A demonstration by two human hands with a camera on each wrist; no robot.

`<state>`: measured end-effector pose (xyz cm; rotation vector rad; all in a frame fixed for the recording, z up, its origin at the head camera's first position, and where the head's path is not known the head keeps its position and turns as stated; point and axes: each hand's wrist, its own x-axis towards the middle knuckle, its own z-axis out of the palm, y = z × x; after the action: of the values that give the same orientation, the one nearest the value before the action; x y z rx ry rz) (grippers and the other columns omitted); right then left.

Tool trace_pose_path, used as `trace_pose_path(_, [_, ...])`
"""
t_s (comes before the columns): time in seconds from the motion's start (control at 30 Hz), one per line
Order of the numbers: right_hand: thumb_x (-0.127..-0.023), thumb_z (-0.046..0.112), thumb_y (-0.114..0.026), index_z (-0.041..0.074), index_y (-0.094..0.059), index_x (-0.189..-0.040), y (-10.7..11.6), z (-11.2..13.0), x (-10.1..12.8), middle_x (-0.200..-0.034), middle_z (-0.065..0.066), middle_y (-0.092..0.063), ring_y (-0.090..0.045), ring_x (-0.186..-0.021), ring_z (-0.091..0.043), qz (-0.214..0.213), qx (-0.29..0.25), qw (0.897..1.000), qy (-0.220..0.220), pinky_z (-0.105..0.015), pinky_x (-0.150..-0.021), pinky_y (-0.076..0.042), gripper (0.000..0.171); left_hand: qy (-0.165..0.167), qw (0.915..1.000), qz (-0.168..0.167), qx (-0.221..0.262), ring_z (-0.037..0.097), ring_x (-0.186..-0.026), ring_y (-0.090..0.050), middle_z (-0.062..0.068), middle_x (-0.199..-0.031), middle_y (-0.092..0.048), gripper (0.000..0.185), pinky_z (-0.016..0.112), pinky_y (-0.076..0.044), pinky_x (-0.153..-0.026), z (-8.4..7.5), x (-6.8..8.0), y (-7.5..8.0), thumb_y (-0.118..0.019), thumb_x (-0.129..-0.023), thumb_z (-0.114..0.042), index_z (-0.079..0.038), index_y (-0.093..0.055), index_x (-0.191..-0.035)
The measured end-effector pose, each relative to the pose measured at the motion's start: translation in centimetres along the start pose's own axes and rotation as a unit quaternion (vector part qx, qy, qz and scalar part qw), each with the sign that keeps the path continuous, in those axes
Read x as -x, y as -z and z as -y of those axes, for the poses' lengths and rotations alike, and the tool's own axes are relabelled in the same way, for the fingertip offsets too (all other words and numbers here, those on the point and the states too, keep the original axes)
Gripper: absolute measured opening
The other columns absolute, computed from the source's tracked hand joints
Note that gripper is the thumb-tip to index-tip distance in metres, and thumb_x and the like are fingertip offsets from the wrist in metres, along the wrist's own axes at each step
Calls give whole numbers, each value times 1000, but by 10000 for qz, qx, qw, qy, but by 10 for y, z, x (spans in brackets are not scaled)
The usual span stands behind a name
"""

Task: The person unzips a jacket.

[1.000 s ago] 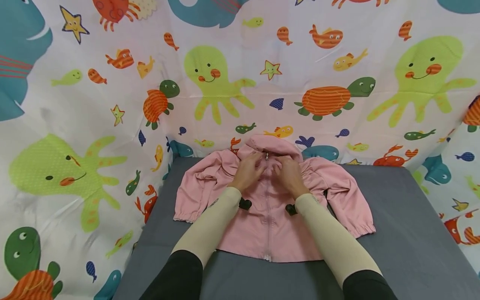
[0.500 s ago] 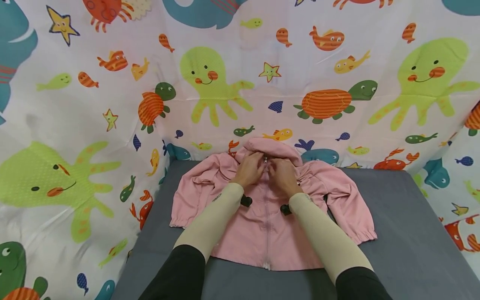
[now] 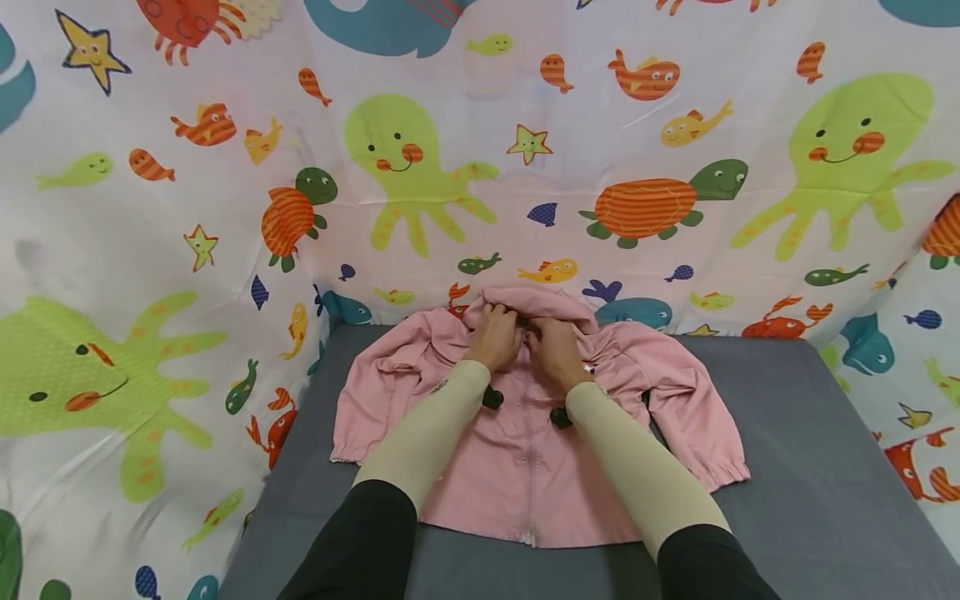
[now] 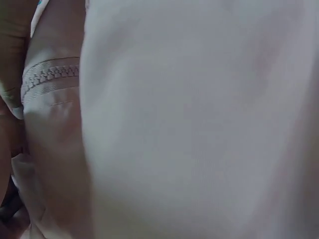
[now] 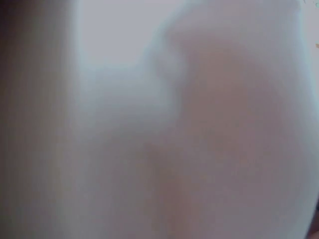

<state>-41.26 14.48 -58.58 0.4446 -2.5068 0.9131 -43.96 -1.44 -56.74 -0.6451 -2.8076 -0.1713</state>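
Note:
A pink hooded jacket [image 3: 480,475] lies front up with its sleeves spread to both sides. Its zipper [image 3: 528,450] runs straight down the middle to the hem. At the neck, my left hand [image 3: 495,337] grips the cloth beside the zipper's top, fingers curled. Close by on the other side, my right hand [image 3: 557,350] holds the facing edge with bent fingers. The zipper pull is mostly hidden between the hands. In the left wrist view, zipper teeth [image 4: 52,74] show near fingers [image 4: 11,94] at the left edge. Blurred pale pink cloth [image 5: 234,124] fills most of the right wrist view.
The jacket rests on a grey table [image 3: 795,467]. A white curtain [image 3: 465,175] printed with sea animals rises behind it and along both sides. The hood [image 3: 540,304] lies close to the back curtain. Small dark wrist devices [image 3: 492,398] sit under the wrists.
Both hands have come nearer each other at the neck, the right one moving left. The hood has sunk lower and covers more of the zipper's top. The head view has shifted slightly.

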Motion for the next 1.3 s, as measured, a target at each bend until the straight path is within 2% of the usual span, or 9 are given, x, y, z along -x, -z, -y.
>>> trace_pose_path(0.2, [-99,13,-69,9,-75,-92,-13,-14,-1,-86,-12,-75,-72,-84,-38,82,99,9998,-130,-55,-80,-55,10,166,9999,7,-32,40,-124,-62,19,-121,-75,27,50,-42,-118,-1,-2,-8,-64,-107,-22,-1,-79,-115])
trace_pose_path(0.4, [-102,10,-72,4,-80,-105,0,8,4,-98,-15,-80,-76,-96,-40,348,266,9984,-360,-57,-89,-59,11,334,9994,55,-27,40,-121,-64,19,-120,-76,28,50,-45,-117,2,-3,-17,-61,-109,-22,-1,-79,-109])
trace_pose_path(0.57, [-100,9,-73,3,-80,-104,-4,7,6,-96,-17,-80,-76,-94,-42,139,407,9988,-224,-57,-88,-58,10,502,9980,-114,374,42,-125,-63,21,-123,-74,27,51,-44,-119,2,-2,-16,-60,-109,-20,2,-77,-112])
trace_pose_path(0.7, [-97,10,-73,4,-77,-98,-4,7,6,-91,-17,-78,-75,-89,-42,-93,444,9989,-92,-61,-81,-55,7,497,9962,-309,643,41,-120,-66,22,-115,-76,26,50,-45,-117,1,-2,-12,-64,-106,-19,3,-77,-106])
trace_pose_path(0.87, [-99,11,-75,2,-78,-105,-1,13,3,-103,-20,-80,-75,-97,-44,75,506,9984,-259,-59,-90,-57,11,329,9924,-538,1057,41,-108,-72,19,-98,-79,23,49,-48,-113,2,-4,-6,-67,-104,-17,1,-79,-96])
trace_pose_path(0.97, [-100,15,-76,4,-79,-112,-5,10,2,-110,-18,-81,-76,-104,-43,41,492,9982,-328,-58,-95,-57,17,226,9883,-561,1404,41,-107,-73,17,-97,-80,23,50,-50,-111,5,-3,0,-66,-105,-17,-1,-81,-98])
trace_pose_path(1.1, [-100,16,-77,4,-79,-114,-3,15,2,-113,-17,-80,-75,-106,-42,-147,424,9983,-359,-57,-96,-57,18,137,9802,-627,1874,38,-103,-76,14,-96,-81,24,49,-56,-101,10,-3,2,-63,-103,-17,-3,-82,-98])
trace_pose_path(1.13, [-99,12,-78,3,-78,-113,1,24,2,-113,-18,-80,-75,-106,-43,-153,428,9981,-415,-58,-96,-57,17,128,9787,-639,1949,37,-102,-76,12,-95,-81,24,49,-58,-98,11,-3,3,-63,-103,-17,-4,-82,-97])
trace_pose_path(1.3, [-102,12,-74,5,-78,-107,5,29,1,-108,-18,-80,-76,-100,-42,-319,422,9980,-337,-57,-90,-59,9,146,9734,-640,2195,32,-95,-77,9,-90,-80,22,50,-58,-89,13,-2,11,-65,-103,-18,-5,-81,-93])
